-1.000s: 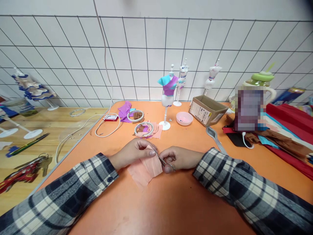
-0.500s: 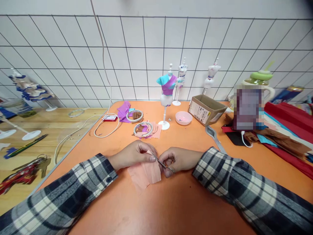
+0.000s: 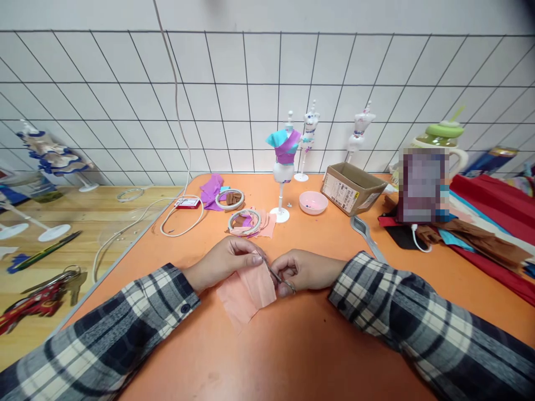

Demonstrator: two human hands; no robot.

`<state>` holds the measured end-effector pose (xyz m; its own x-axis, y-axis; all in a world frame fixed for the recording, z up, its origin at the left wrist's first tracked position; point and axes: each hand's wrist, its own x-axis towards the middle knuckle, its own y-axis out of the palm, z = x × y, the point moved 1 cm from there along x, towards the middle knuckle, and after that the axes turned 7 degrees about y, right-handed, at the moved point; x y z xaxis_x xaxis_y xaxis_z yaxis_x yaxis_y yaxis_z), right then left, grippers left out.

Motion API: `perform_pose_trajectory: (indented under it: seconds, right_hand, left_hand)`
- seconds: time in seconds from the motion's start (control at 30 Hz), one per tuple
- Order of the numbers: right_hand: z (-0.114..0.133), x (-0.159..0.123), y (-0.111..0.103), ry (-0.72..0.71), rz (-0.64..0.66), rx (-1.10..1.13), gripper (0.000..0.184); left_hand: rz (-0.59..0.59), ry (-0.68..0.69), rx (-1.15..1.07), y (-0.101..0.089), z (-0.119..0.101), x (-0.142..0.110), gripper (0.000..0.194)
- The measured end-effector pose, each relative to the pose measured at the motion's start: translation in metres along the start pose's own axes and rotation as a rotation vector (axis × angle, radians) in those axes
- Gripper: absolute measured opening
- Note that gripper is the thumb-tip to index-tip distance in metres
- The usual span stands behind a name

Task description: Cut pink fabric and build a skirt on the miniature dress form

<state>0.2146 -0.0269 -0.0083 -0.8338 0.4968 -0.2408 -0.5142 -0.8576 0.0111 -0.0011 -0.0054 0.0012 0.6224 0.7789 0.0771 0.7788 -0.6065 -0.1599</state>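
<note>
Head view | left hand (image 3: 225, 263), centre: pinches peach cloth (image 3: 257, 289) | right hand (image 3: 304, 270), centre: grips scissors (image 3: 275, 275) at cloth's edge | draped mannequin (image 3: 284, 171), upper centre: upright

The peach piece (image 3: 246, 292) in the left hand (image 3: 234, 259) is thin, matt and creased, cloth-like or papery (which of the two is hard to tell). Grey metal with a dull shine makes up the scissors (image 3: 276, 277) in the right hand (image 3: 295, 272). Beneath both hands the bench (image 3: 267, 356) is smooth orange with a soft sheen, while the wooden surface (image 3: 94, 209) to their left shows pale grain. Plaid sleeves (image 3: 137, 312) behind the hands are matt woven cloth. Ahead of them, the mannequin (image 3: 283, 172) looks like smooth white plastic, the pink bowl (image 3: 313, 210) glossy plastic, and the box (image 3: 368, 204) matt brown cardboard.
</note>
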Motion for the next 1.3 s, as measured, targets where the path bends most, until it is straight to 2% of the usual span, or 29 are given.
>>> perform_pose_trajectory:
  seconds: [0.13,0.23,0.97,1.13,1.3]
  right_hand:
    - [0.0053,-0.0022,0.0004,-0.003,0.063,-0.050,0.037]
    - [0.0070,-0.0023,0.0004,0.011,0.070,-0.060,0.040]
    - [0.0038,-0.0007,0.0021,0.084,-0.026,-0.037,0.042]
    - [0.0060,-0.0012,0.0025,0.079,-0.041,-0.066,0.038]
    - [0.0037,-0.0011,0.0016,0.105,-0.048,-0.035,0.043]
  left_hand:
    - [0.156,0.038,-0.039,0.0007,0.0014,0.0013,0.024]
    - [0.223,0.062,-0.051,0.0010,0.0022,0.0028,0.025]
    - [0.220,0.019,0.098,0.0013,0.0045,0.0037,0.026]
    - [0.227,0.013,0.125,0.0026,0.0030,0.0035,0.025]
    - [0.221,0.015,0.144,0.0031,0.0016,0.0037,0.026]
